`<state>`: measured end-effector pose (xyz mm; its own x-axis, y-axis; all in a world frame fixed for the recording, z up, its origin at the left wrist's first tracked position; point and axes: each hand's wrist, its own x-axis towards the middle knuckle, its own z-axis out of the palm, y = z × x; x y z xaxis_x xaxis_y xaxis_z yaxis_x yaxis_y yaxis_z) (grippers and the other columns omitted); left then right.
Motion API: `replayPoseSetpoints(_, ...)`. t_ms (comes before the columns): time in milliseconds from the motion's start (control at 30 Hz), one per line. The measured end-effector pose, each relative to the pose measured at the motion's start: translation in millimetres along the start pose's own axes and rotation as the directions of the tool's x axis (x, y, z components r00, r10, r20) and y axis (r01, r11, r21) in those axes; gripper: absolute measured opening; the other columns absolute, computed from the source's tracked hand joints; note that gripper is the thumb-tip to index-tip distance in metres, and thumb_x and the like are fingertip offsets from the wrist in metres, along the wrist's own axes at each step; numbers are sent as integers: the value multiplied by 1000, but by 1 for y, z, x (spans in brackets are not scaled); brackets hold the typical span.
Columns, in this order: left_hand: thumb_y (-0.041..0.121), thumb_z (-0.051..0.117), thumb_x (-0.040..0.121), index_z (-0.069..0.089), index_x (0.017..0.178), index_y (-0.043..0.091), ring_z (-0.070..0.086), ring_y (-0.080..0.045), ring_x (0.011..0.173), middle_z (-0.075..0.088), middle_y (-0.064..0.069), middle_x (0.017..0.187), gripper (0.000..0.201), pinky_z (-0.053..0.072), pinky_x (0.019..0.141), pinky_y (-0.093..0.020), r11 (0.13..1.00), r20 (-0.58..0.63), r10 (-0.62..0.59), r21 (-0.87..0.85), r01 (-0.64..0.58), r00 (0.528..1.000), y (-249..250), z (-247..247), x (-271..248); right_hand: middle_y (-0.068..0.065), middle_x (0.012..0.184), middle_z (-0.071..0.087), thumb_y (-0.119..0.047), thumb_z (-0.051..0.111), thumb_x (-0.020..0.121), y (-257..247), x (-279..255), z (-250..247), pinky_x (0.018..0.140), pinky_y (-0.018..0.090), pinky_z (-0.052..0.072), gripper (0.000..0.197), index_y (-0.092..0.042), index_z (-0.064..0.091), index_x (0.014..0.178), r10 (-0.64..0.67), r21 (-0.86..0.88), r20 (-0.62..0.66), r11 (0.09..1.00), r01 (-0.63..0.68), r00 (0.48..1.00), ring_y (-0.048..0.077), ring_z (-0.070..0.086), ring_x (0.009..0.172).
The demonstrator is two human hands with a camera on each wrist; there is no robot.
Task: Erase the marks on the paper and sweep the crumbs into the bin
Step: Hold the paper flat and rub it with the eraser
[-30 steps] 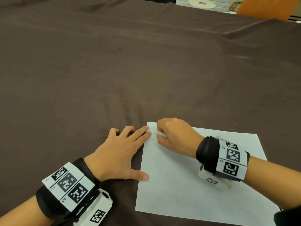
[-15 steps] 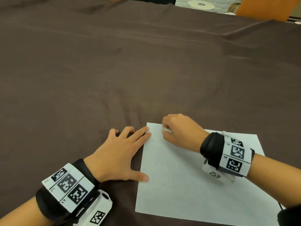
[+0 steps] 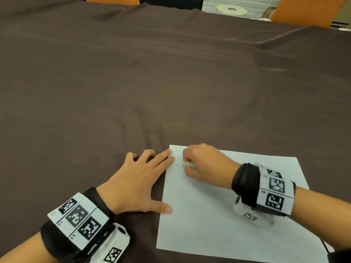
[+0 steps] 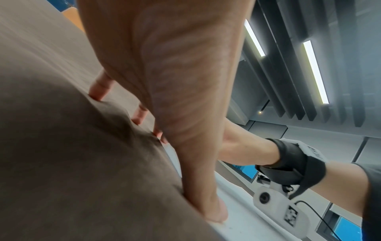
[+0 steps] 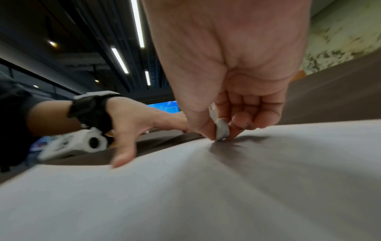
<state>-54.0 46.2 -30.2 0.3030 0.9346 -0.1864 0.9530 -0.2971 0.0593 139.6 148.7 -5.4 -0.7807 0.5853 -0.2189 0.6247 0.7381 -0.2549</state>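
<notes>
A white sheet of paper (image 3: 228,215) lies on the brown tablecloth (image 3: 133,82) near the front edge. Faint pencil marks (image 3: 177,165) show near its far left corner. My right hand (image 3: 205,162) pinches a small white eraser (image 5: 221,132) between thumb and fingers and presses its tip on the paper (image 5: 206,195) at that corner. My left hand (image 3: 136,181) lies flat with fingers spread, fingertips and thumb holding down the paper's left edge. In the left wrist view the left hand's thumb (image 4: 208,195) presses on the paper's edge. No bin is in view.
The tablecloth stretches wide and wrinkled beyond the paper. At the far edge stand orange chair backs (image 3: 303,10) and a white round disc (image 3: 230,10).
My right hand with the eraser slid right and away, then came back left and nearer over the corner, a rubbing stroke. The left hand stayed put on the paper's edge.
</notes>
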Motion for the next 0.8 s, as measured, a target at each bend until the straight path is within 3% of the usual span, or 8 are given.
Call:
replayPoseSetpoints(100, 98, 30, 65, 19, 156, 22, 35, -21, 133, 17, 10, 162, 118, 40, 97, -48, 1000, 11, 9, -15, -9, 1000, 1, -1, 0, 6, 86, 57, -21, 51, 86, 15, 6, -7, 64, 38, 45, 15, -7, 52, 82, 59, 25, -78, 998, -58, 995, 30, 53, 75)
replayPoseSetpoints(167, 97, 31, 65, 10, 157, 25, 26, -19, 137, 7, 12, 163, 119, 34, 103, -47, 1000, 36, 8, -2, -8, 999, 0, 1, 0, 6, 89, 56, -21, 49, 88, 3, 0, -1, 64, 34, 40, 13, -10, 48, 82, 7, 4, -25, 1000, -7, 1000, 27, 50, 75)
replayPoseSetpoints(267, 98, 31, 65, 26, 154, 22, 39, -21, 130, 23, 9, 161, 118, 43, 93, -47, 1000, 14, -4, -3, 4, 1000, 1, -2, 0, 6, 90, 55, -21, 49, 90, -11, -9, 6, 64, 30, 34, 12, -12, 48, 84, -68, 17, 55, 998, 67, 996, 24, 47, 73)
replayPoseSetpoints(333, 98, 30, 65, 30, 153, 20, 43, -22, 126, 28, 8, 159, 117, 46, 89, -47, 1000, -2, 7, -3, -7, 1000, 0, 0, -1, 6, 88, 56, -21, 51, 88, 3, 0, -2, 63, 34, 39, 13, -9, 50, 83, 9, 3, 3, 1000, -9, 1000, 27, 49, 74)
replayPoseSetpoints(433, 98, 31, 66, 26, 154, 21, 41, -22, 128, 25, 9, 160, 118, 45, 92, -47, 1000, -7, 19, 7, -19, 1000, -1, 3, 0, 6, 85, 56, -19, 51, 85, 17, 6, -8, 64, 38, 45, 12, -9, 51, 81, 67, 42, -67, 997, -64, 995, 29, 52, 74)
replayPoseSetpoints(600, 97, 34, 65, 19, 156, 23, 34, -20, 132, 16, 11, 162, 118, 40, 97, -47, 1000, 18, 17, 5, -17, 1000, 0, -2, 1, 4, 86, 53, -22, 50, 89, -11, -11, 7, 66, 34, 43, 14, -12, 47, 81, -94, 34, 71, 995, 92, 993, 24, 49, 73)
replayPoseSetpoints(733, 97, 32, 65, 24, 155, 22, 39, -21, 129, 21, 10, 161, 117, 43, 93, -48, 1000, 18, 2, 3, -2, 1000, -1, 1, 0, 4, 84, 55, -20, 52, 86, 14, 2, -6, 63, 38, 44, 14, -8, 49, 79, 48, 46, -47, 998, -46, 998, 28, 50, 72)
replayPoseSetpoints(800, 98, 31, 65, 26, 154, 21, 41, -22, 128, 23, 9, 161, 117, 44, 91, -47, 1000, 14, 4, -8, -4, 1000, 1, -2, -2, 3, 85, 53, -20, 51, 87, 6, -1, -2, 62, 35, 39, 13, -9, 48, 80, 12, 18, -23, 1000, -12, 1000, 26, 48, 72)
